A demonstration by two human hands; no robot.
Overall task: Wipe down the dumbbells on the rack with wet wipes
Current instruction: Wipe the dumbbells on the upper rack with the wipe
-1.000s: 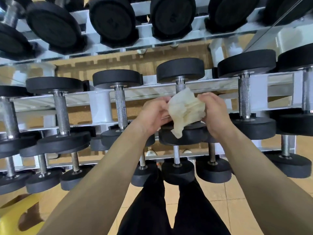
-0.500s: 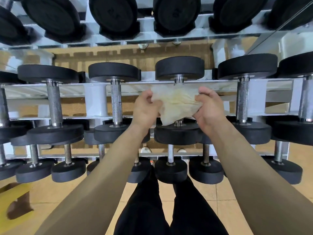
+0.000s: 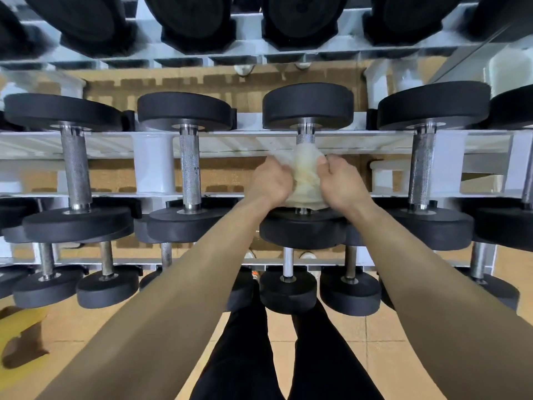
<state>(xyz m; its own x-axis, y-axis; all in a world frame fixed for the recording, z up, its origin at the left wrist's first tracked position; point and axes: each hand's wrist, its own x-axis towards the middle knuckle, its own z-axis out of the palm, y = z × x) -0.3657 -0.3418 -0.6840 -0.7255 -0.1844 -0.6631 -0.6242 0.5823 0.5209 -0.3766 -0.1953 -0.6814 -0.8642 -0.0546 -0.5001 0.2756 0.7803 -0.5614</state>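
The wet wipe (image 3: 305, 176) was wrapped round the handle (image 3: 305, 137) of the dumbbell (image 3: 308, 106) on the middle tier of the rack (image 3: 153, 166), straight ahead of the person. The handle's long axis ran from 12 to 6 o'clock, one head far and one near. The left hand (image 3: 269, 183) gripped the wipe from 9 o'clock and the right hand (image 3: 341, 184) from 3 o'clock, fingers curled into it, both about equally near the bar. Bare knurled metal showed toward 12 o'clock, so the next stroke likely called for sliding along that axis.
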